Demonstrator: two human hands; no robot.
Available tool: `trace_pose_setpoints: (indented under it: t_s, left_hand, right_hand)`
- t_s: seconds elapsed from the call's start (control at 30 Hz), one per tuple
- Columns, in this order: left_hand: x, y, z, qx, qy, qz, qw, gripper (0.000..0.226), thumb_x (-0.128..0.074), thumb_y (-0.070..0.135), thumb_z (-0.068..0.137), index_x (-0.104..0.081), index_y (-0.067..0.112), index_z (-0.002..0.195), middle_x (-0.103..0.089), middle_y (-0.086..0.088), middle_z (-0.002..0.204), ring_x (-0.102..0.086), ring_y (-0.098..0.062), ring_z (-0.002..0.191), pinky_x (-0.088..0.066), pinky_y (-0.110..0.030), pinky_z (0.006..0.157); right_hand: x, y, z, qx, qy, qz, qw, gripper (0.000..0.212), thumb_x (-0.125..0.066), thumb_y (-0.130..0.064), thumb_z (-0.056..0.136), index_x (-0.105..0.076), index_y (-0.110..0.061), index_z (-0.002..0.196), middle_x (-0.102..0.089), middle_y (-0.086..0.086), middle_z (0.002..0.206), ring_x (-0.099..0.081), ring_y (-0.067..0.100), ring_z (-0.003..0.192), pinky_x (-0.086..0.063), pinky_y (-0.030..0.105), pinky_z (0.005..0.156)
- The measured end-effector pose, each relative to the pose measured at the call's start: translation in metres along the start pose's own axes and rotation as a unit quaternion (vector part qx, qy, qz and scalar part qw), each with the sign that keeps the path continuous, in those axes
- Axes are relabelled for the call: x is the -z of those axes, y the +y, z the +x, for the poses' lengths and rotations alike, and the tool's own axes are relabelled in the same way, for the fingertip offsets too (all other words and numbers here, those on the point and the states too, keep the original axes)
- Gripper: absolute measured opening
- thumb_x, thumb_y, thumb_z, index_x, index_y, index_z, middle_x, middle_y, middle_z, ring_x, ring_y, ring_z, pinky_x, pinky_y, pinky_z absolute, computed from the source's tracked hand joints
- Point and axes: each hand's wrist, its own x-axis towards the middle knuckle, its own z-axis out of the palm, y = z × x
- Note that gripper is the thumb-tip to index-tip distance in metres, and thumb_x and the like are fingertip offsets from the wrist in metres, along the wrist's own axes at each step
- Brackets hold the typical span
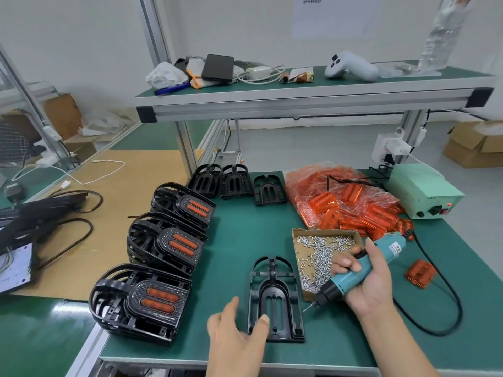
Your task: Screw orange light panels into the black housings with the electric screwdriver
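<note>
An empty black housing (275, 300) lies flat on the green mat near the front edge. My left hand (236, 336) hovers just left of it with relaxed fingers, the thumb at the housing's lower left corner. My right hand (364, 278) grips the teal electric screwdriver (356, 270), its bit pointing down-left beside the housing. A single orange light panel (420, 273) lies on the mat to the right. A clear bag of orange panels (345, 202) sits behind the cardboard tray of screws (324, 254).
Three stacks of housings fitted with orange panels (144, 297) stand at the left. Three empty housings (236, 183) sit at the back. The screwdriver's power supply (424, 191) is at the right, and its black cord (446, 295) loops over the mat. An upper shelf (299, 91) overhangs.
</note>
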Motion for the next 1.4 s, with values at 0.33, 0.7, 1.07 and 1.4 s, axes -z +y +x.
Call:
trace_pose_setpoints:
  t_s: [0.33, 0.7, 1.07, 1.4]
  left_hand:
    - [-0.065, 0.127, 0.082, -0.322, -0.069, 0.131, 0.935, 0.018, -0.058, 0.03, 0.096, -0.075, 0.03, 0.095, -0.063, 0.017, 0.089, -0.059, -0.001, 0.083, -0.051, -0.024, 0.081]
    - [-0.186, 0.18, 0.148, -0.313, -0.195, 0.414, 0.832, 0.038, -0.057, 0.016, 0.095, -0.06, 0.018, 0.133, -0.038, -0.015, 0.136, -0.047, -0.038, 0.122, -0.048, -0.05, 0.1]
    - [-0.182, 0.162, 0.164, -0.312, -0.134, 0.251, 0.907, 0.033, -0.051, 0.011, 0.097, -0.076, 0.021, 0.115, -0.056, -0.013, 0.126, -0.064, -0.033, 0.098, -0.055, -0.043, 0.09]
    - [-0.065, 0.138, 0.126, -0.309, -0.045, 0.023, 0.95, 0.036, -0.066, 0.015, 0.089, -0.056, 0.045, 0.106, -0.062, 0.011, 0.093, -0.062, -0.007, 0.08, -0.052, -0.024, 0.071]
  right_hand:
    - [0.001, 0.001, 0.001, 0.003, 0.022, -0.009, 1.0, 0.031, -0.071, -0.04, 0.09, -0.059, -0.019, 0.071, -0.038, -0.007, 0.052, -0.044, 0.009, 0.057, -0.041, 0.019, 0.053]
    - [-0.003, 0.0, 0.001, -0.006, 0.039, 0.005, 0.999, 0.03, -0.065, -0.037, 0.092, -0.058, -0.017, 0.07, -0.038, -0.005, 0.05, -0.044, 0.01, 0.053, -0.042, 0.021, 0.049]
    - [-0.003, -0.001, 0.0, 0.001, 0.039, -0.009, 0.999, 0.031, -0.065, -0.036, 0.093, -0.058, -0.016, 0.071, -0.037, -0.004, 0.051, -0.045, 0.011, 0.054, -0.043, 0.02, 0.048]
    - [-0.002, 0.0, -0.001, 0.009, 0.033, -0.025, 0.999, 0.031, -0.066, -0.037, 0.092, -0.057, -0.017, 0.071, -0.037, -0.005, 0.051, -0.044, 0.01, 0.054, -0.041, 0.02, 0.049]
